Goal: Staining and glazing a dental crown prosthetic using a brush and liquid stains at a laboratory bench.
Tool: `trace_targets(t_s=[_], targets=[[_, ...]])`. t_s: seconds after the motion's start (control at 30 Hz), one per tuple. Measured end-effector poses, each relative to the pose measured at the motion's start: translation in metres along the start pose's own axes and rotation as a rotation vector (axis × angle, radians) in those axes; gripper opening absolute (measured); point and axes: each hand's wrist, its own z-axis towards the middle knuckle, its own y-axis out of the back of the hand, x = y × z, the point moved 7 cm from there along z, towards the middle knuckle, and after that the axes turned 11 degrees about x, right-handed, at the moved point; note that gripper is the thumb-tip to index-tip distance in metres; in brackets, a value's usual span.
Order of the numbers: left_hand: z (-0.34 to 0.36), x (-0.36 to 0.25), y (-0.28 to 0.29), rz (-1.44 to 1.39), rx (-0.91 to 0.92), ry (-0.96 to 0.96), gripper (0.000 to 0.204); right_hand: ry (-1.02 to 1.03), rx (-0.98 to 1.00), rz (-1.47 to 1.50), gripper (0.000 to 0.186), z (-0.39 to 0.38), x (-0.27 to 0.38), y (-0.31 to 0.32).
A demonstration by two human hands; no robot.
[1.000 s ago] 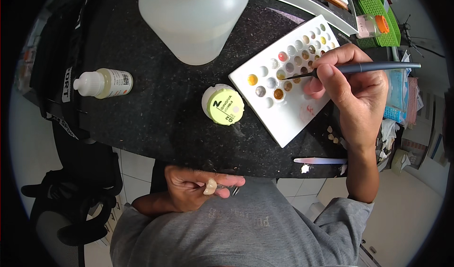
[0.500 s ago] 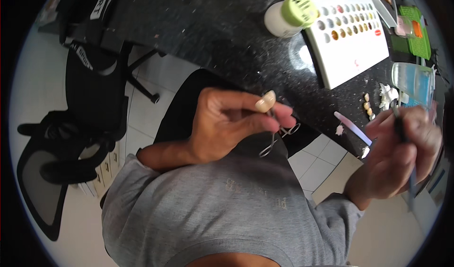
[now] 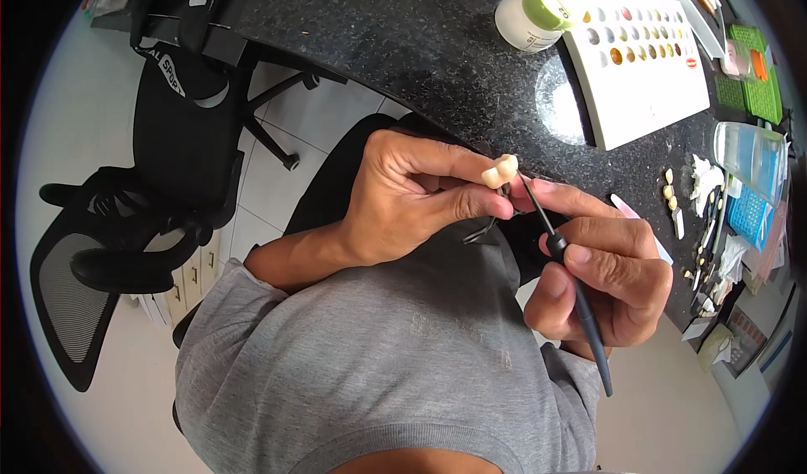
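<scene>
My left hand [image 3: 382, 205] is closed on a pair of metal forceps [image 3: 479, 235], whose loop handles hang below the fingers. At the forceps' far end, just above my thumb and index finger, sit joined cream-coloured dental crowns [image 3: 501, 172]. In my right hand [image 3: 626, 272] is a slim tool with a dark handle [image 3: 591, 323] and a thin pointed tip, gripped like a pen. Its tip is right beside the crowns; whether it touches them I cannot tell, nor whether it is a brush or a probe.
On the black speckled table [image 3: 403, 45] stand a white palette [image 3: 651, 108] with several coloured wells and a green-lidded jar [image 3: 535, 18]. Tooth-coloured pieces [image 3: 669, 192], crumpled tissue [image 3: 704, 180] and a clear box [image 3: 744, 156] lie at right. A black chair [image 3: 185, 113] is at left.
My right hand has come left from the table's right side, bringing the tool's tip beside the crowns. My left hand still holds the forceps, turned slightly. The view has shifted a little.
</scene>
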Motion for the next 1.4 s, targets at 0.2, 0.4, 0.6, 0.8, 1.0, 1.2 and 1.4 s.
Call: trace_targets(t_s=[0.2, 0.4, 0.6, 0.8, 1.0, 1.2, 1.4], targets=[[0.0022, -0.0042, 0.0010, 0.045, 0.013, -0.003, 0.019, 0.004, 0.050, -0.028, 0.034, 0.0026, -0.0011, -0.0014], [0.0026, -0.0033, 0.0004, 0.055, 0.028, -0.005, 0.018, -0.058, 0.234, -0.102, 0.023, 0.0065, 0.0013, -0.0070], [0.0024, -0.0032, -0.0001, 0.039, 0.020, -0.007, 0.019, -0.040, 0.234, -0.061, 0.023, 0.0041, 0.0005, -0.0051], [0.0023, -0.0033, 0.0006, 0.069, 0.032, 0.005, 0.019, -0.023, 0.223, -0.063, 0.023, 0.0049, 0.0006, -0.0058], [0.0021, -0.0023, 0.0008, 0.037, 0.014, 0.010, 0.020, -0.046, 0.222, -0.079, 0.024, 0.0073, -0.0003, -0.0057], [0.0023, -0.0024, 0.0009, 0.046, 0.021, 0.014, 0.020, -0.052, 0.218, -0.088, 0.023, 0.0063, -0.0002, -0.0056], [0.0028, -0.0022, -0.0006, 0.040, -0.030, 0.011, 0.018, -0.013, 0.224, -0.068, 0.024, 0.0053, 0.0004, -0.0039]])
